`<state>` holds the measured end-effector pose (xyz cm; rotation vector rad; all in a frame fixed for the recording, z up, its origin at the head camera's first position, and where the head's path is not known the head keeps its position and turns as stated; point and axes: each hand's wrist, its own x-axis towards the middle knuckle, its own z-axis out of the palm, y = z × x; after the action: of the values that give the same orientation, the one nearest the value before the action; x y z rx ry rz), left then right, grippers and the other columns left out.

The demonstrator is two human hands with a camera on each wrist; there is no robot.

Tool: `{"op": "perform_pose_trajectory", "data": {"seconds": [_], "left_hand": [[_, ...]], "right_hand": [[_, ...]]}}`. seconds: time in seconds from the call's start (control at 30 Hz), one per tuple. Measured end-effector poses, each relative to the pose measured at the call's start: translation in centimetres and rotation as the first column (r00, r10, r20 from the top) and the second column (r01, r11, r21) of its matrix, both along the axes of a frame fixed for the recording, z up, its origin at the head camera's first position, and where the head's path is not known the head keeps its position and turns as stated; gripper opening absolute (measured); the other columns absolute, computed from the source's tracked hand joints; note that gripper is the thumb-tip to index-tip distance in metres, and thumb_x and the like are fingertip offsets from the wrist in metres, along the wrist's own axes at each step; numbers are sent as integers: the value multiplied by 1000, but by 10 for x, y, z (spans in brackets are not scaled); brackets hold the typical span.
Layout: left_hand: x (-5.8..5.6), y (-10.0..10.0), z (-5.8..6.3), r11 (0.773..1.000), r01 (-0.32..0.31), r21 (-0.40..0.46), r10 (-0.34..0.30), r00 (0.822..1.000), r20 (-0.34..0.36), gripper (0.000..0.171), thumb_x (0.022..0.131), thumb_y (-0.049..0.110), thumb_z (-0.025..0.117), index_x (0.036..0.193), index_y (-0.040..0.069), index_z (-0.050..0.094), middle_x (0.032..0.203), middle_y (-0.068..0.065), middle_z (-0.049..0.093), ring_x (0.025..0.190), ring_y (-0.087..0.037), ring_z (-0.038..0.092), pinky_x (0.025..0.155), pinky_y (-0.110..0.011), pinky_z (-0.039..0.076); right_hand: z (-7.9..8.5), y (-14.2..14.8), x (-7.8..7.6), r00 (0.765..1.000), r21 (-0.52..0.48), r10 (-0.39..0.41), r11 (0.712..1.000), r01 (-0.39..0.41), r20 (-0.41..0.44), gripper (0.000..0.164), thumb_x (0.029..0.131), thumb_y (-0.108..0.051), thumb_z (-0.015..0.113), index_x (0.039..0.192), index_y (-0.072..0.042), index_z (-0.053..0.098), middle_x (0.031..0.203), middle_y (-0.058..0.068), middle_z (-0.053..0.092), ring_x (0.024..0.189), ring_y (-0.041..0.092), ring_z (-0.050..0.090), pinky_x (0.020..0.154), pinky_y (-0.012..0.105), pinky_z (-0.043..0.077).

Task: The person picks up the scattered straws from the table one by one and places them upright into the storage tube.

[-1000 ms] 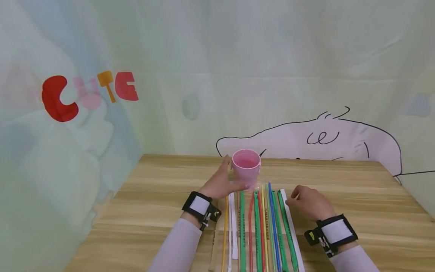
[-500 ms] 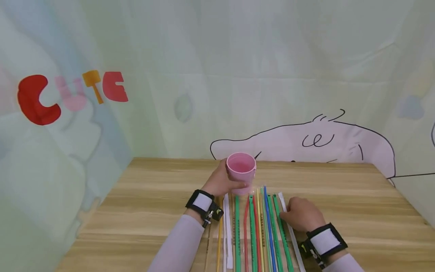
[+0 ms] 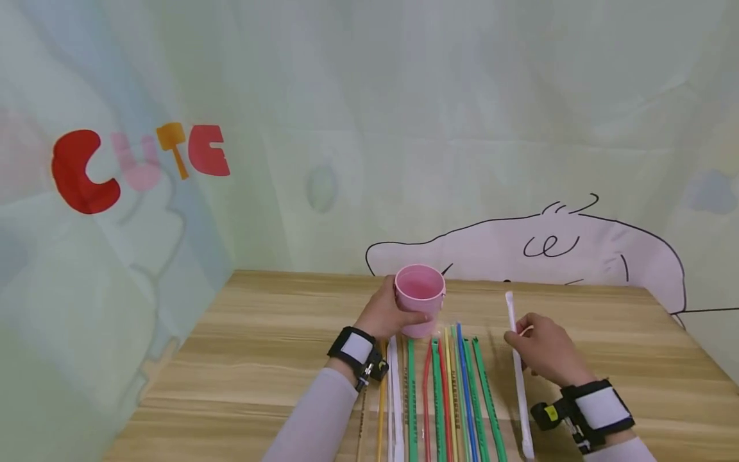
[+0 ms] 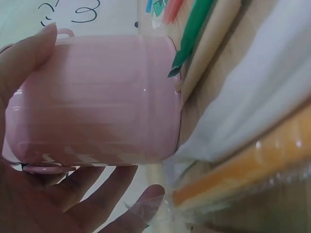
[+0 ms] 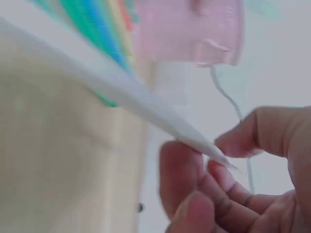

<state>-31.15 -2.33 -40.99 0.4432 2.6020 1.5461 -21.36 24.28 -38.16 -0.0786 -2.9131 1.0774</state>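
Note:
My left hand grips a small pink bucket by its side, thumb across the front and the mouth facing up. In the left wrist view the bucket has a loop on its side, and its base is close to the straw ends. To the right, my right hand pinches a white paper-wrapped straw between thumb and fingers. That straw slants above the table, apart from the row. In the right wrist view the white straw runs blurred from the fingertips toward the upper left.
Several straws lie side by side in front of the bucket: green-wrapped ones, a blue one, red, yellow, orange and white ones. They rest on a wooden table. A printed cloth hangs behind the table's far edge.
My right hand has taken the white straw from the right end of the row, lifted it and moved right. My left hand still holds the bucket near the same place.

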Motion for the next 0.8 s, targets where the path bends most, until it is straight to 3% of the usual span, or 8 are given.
{"op": "perform_pose_trajectory", "data": {"seconds": [0.27,0.5,0.63,0.8], "left_hand": [[-5,7,-5,1000,-16,1,16,1000,7,95,61,33,88,138,17,34,131,-5,53,118,-24,50,100,-50,44],[-6,13,-7,1000,-12,26,12,1000,12,95,62,29,88,139,16,34,132,-6,53,120,-25,49,101,-51,43],[-8,16,-9,1000,-12,20,12,1000,2,96,62,27,88,140,15,33,134,-7,52,121,-25,49,101,-49,43],[-9,17,-10,1000,-25,2,25,1000,-8,97,63,25,87,142,14,32,135,-8,52,121,-25,49,102,-49,43]], "right_hand": [[42,7,-14,973,-145,-27,989,-7,-231,32,93,-15,54,114,7,44,80,20,64,56,21,66,45,27,58],[75,1,-34,912,-202,-107,979,28,-395,40,94,-25,57,116,5,43,91,22,62,59,20,69,47,18,56],[94,-9,-45,879,-206,-116,978,21,-463,43,94,-29,57,120,2,43,93,20,60,60,18,69,47,15,55],[111,-28,-59,844,-223,-126,975,8,-521,38,94,-27,56,118,-1,44,93,15,60,67,24,71,49,12,54]]}}
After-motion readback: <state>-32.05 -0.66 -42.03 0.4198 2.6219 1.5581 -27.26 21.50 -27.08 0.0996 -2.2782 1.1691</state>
